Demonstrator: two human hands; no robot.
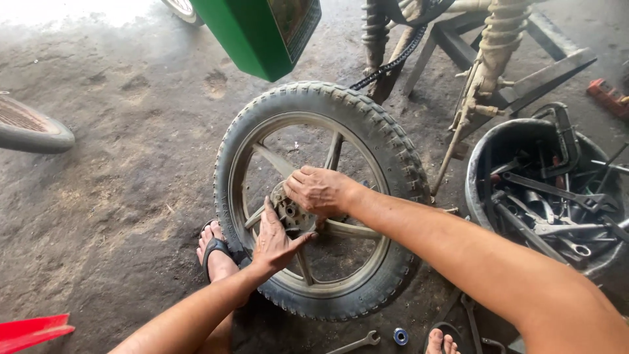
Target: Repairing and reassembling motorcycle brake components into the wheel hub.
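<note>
A motorcycle wheel with a knobbly black tyre [386,137] and dusty grey spokes lies flat on the dirty concrete floor. My left hand [274,239] rests flat against the near side of the metal hub [290,212], fingers pointing up. My right hand [321,190] curls over the hub's top and far side, covering part of it. Both hands touch the hub at the wheel's centre. My left foot in a black sandal [215,252] presses against the tyre's left edge.
A round black tub [481,164] of spanners and tools sits at the right. A motorcycle frame with shock absorber and chain [393,62] stands behind the wheel. A green box [259,33] hangs above. A spanner [357,343] and small bearing [400,336] lie near my feet.
</note>
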